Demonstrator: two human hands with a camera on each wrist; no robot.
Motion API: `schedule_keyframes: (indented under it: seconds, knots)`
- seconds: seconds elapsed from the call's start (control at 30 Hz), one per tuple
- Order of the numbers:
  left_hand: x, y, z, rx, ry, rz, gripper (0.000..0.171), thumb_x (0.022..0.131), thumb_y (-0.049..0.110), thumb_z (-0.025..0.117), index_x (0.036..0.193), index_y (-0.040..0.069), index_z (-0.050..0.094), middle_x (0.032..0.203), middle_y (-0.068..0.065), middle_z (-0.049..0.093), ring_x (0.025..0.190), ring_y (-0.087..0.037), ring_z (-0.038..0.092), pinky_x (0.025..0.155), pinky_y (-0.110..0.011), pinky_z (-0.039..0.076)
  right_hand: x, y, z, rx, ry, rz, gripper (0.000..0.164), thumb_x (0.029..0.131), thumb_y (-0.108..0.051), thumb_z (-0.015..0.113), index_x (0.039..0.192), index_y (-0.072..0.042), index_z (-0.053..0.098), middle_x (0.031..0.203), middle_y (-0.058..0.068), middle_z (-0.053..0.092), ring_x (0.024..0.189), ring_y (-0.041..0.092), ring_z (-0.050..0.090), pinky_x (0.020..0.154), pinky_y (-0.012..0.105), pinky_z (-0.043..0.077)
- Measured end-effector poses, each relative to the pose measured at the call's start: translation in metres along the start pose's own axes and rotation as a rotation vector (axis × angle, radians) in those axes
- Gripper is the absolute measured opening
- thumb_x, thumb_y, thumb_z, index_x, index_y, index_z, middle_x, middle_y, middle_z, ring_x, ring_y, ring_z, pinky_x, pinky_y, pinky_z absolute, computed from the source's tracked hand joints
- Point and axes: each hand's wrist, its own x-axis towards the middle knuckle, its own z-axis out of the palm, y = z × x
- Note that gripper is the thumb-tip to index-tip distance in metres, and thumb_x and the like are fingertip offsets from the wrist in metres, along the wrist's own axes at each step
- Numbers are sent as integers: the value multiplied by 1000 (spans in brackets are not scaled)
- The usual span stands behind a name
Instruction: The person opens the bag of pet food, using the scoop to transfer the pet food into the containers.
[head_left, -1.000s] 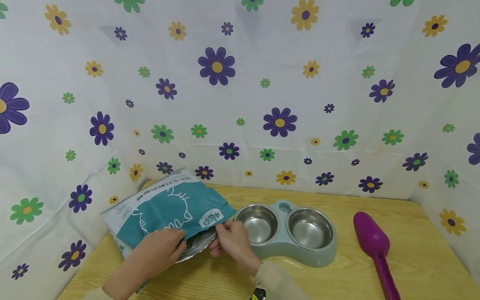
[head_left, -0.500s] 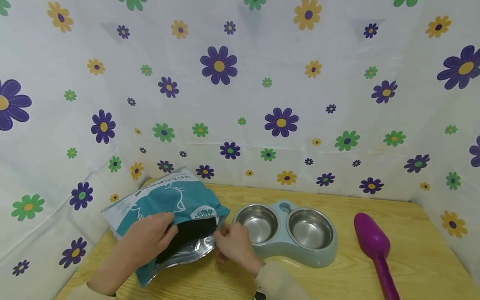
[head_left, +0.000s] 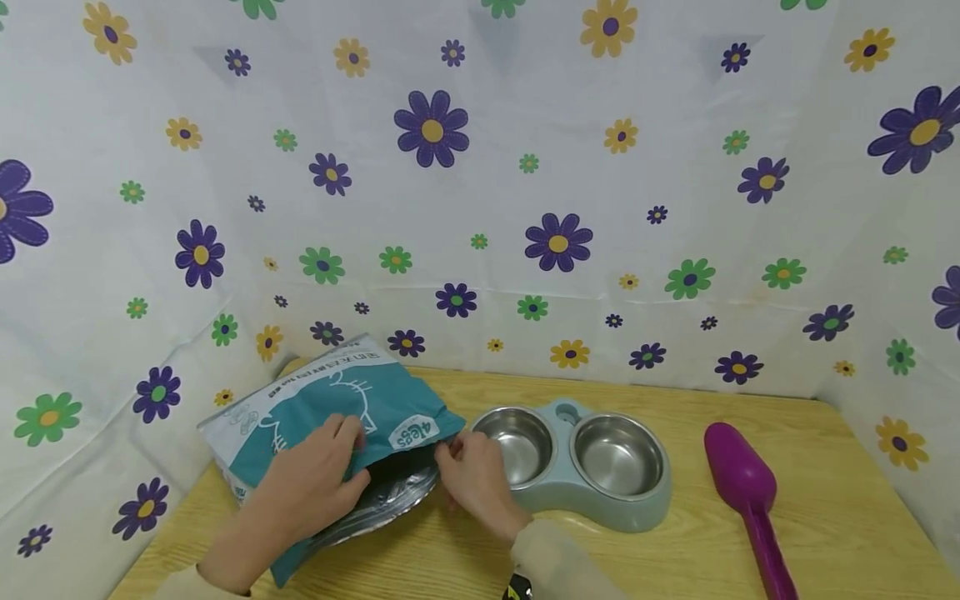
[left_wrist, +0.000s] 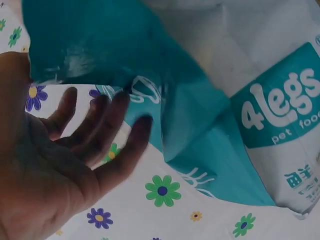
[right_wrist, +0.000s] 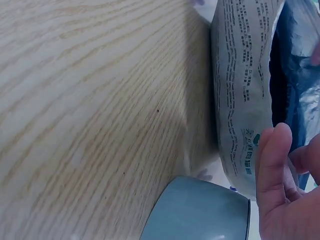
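Note:
A teal and white pet food bag (head_left: 393,392) lies on its side at the table's left, its silver-lined mouth (head_left: 401,492) partly open and facing the person. My left hand (head_left: 311,475) is over the upper panel near the mouth. In the left wrist view that hand's fingers (left_wrist: 112,125) are spread and loosely bent beside the teal panel (left_wrist: 200,130), pinching nothing. At the mouth's right corner, my right hand (head_left: 480,479) pinches the bag's edge between thumb and fingers. The right wrist view has its fingers (right_wrist: 274,165) at the printed white side (right_wrist: 242,85). The bag's contents are hidden.
Just right of the bag stands a pale blue double feeder (head_left: 558,493) with two steel bowls. A magenta scoop (head_left: 738,467) lies farther right on the wood-grain table (head_left: 832,500). Flower-patterned sheeting (head_left: 510,200) closes off the back and sides.
The bag's mouth opened wide half a second ago, and its upper edge has since dropped again. My left hand has let go of that edge; my right hand stays at the corner.

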Motion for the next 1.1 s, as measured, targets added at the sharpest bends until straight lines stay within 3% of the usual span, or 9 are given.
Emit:
schedule_keyframes:
  seconds: [0.2, 0.43, 0.67, 0.8, 0.83, 0.9, 0.97, 1.03, 1.1]
  knots:
    - [0, -2, 7, -1, -41, 35, 51, 86, 7, 70, 135, 3, 59, 132, -20, 57, 110, -38, 65, 65, -49, 57, 3, -2, -3, 4, 28, 28, 24, 94, -10, 60, 71, -8, 64, 46, -3, 59, 33, 5, 53, 39, 25, 44]
    - [1, -6, 0, -42, -97, 131, 42, 93, -2, 57, 134, -8, 62, 140, -32, 58, 117, -47, 65, 93, -57, 55, 7, -1, -1, -114, 92, -59, 25, 84, -3, 62, 60, -9, 63, 46, -5, 58, 39, -2, 47, 41, 20, 38]
    - [7, -23, -10, -150, -95, 141, 36, 95, -3, 54, 129, -5, 68, 135, -29, 63, 101, -29, 72, 79, -40, 60, 8, -2, 3, -239, 80, -161, 33, 82, -1, 66, 53, -12, 53, 50, -10, 44, 45, 0, 37, 43, 17, 29]
    - [8, -37, -14, -129, -88, 116, 35, 97, 6, 61, 131, 6, 71, 129, -15, 71, 77, -11, 59, 60, -26, 43, 7, -3, 5, -282, 50, -180, 36, 84, 1, 65, 56, -13, 48, 51, -10, 39, 44, 0, 34, 42, 16, 26]
    - [8, -41, -14, -109, -68, 123, 34, 96, 9, 63, 130, 8, 72, 127, -13, 72, 76, -12, 60, 62, -27, 47, 6, -3, 5, -294, 43, -183, 35, 84, 1, 65, 57, -13, 47, 52, -10, 38, 44, 1, 34, 42, 16, 26]
    - [7, -47, -14, -43, -27, 126, 32, 96, 14, 67, 127, 14, 75, 125, -10, 74, 88, -21, 70, 77, -38, 56, 5, -3, 6, -330, 44, -210, 32, 83, 1, 65, 59, -12, 49, 54, -8, 40, 47, 1, 34, 43, 16, 26]
    - [6, -52, -13, 8, 3, 111, 29, 95, 18, 68, 123, 20, 77, 127, -12, 72, 109, -38, 70, 95, -59, 53, 5, -3, 6, -365, 49, -241, 28, 82, 2, 66, 61, -11, 52, 55, -6, 44, 49, 2, 36, 44, 16, 28]
    - [7, -56, -12, -11, -5, 78, 27, 96, 21, 68, 122, 22, 77, 138, -19, 65, 130, -55, 55, 102, -76, 38, 4, -3, 6, -396, 64, -273, 25, 80, 3, 67, 63, -10, 55, 57, -3, 50, 51, 3, 38, 45, 16, 30]
    - [8, -59, -12, -54, -32, 35, 27, 97, 22, 66, 122, 24, 77, 145, -25, 57, 133, -63, 45, 102, -81, 33, 4, -2, 6, -421, 82, -301, 22, 80, 3, 69, 65, -9, 57, 58, -1, 54, 53, 3, 39, 45, 16, 31]
